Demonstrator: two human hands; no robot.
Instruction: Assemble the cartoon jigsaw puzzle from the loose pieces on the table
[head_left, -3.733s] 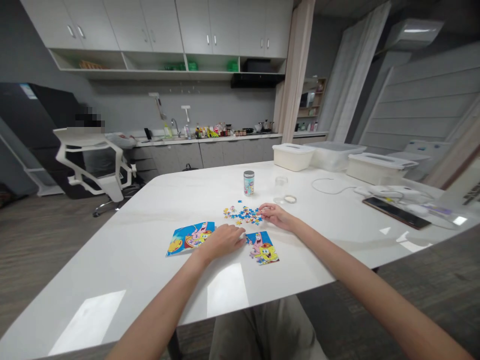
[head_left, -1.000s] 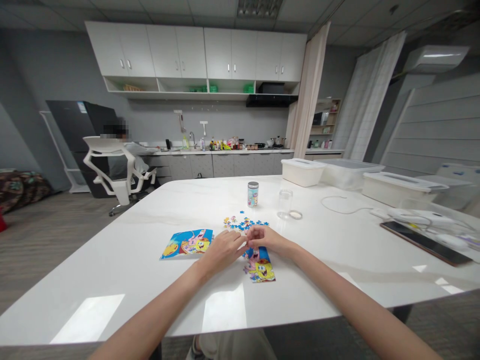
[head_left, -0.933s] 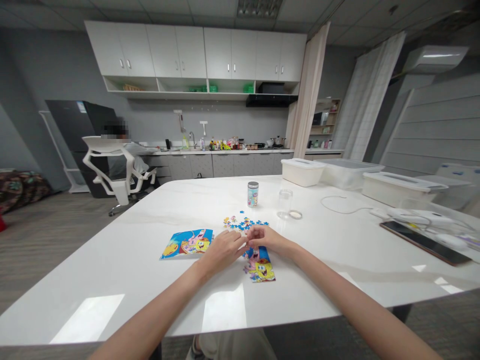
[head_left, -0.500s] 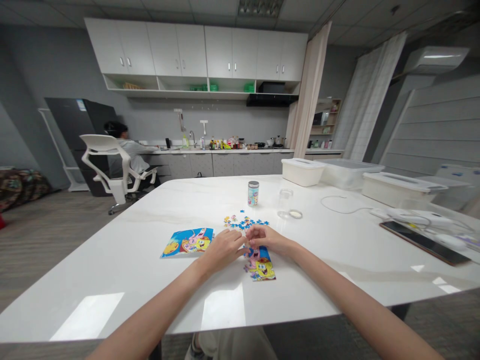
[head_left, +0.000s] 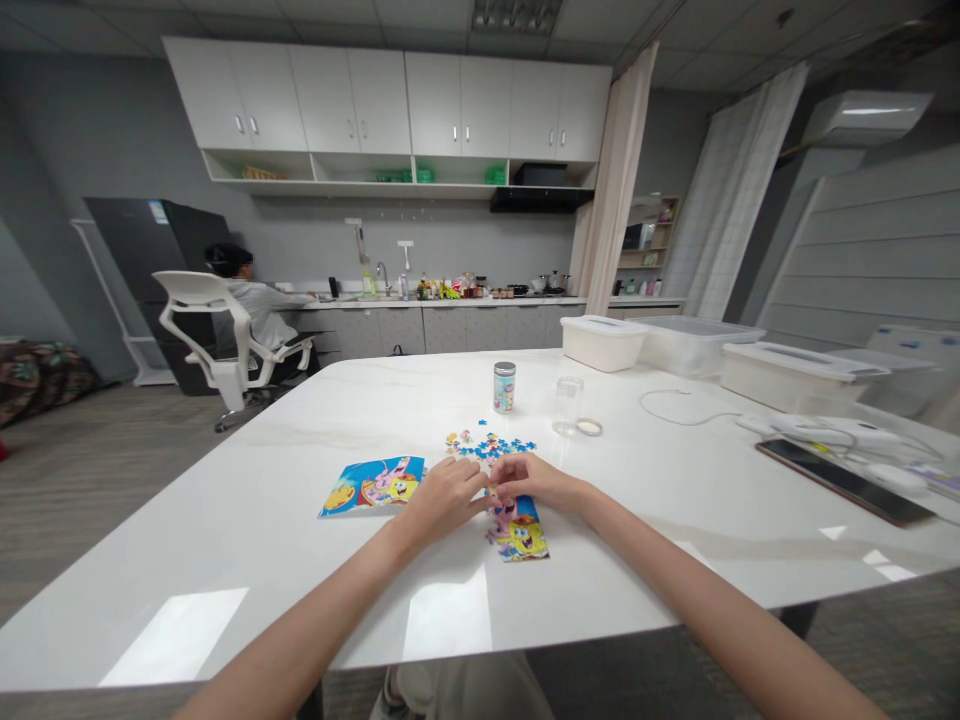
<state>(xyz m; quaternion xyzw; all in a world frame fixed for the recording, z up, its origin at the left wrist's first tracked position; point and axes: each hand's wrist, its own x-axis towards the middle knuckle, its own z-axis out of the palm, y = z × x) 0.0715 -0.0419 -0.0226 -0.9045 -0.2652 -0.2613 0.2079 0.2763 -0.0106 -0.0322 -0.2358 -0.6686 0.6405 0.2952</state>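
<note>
Centre of frame, on the white counter (head_left: 225, 560): left hand (head_left: 444, 495) and right hand (head_left: 529, 481) fingertip to fingertip over the part-built puzzle (head_left: 517, 527), fingers curled, apparently pinching a tiny piece, grip unclear; light, thin, probably easily bent, best nipped by the edges; one reference picture (head_left: 373, 484), one loose pile (head_left: 487, 445), one tin (head_left: 504, 387), one glass (head_left: 568, 405).
</note>
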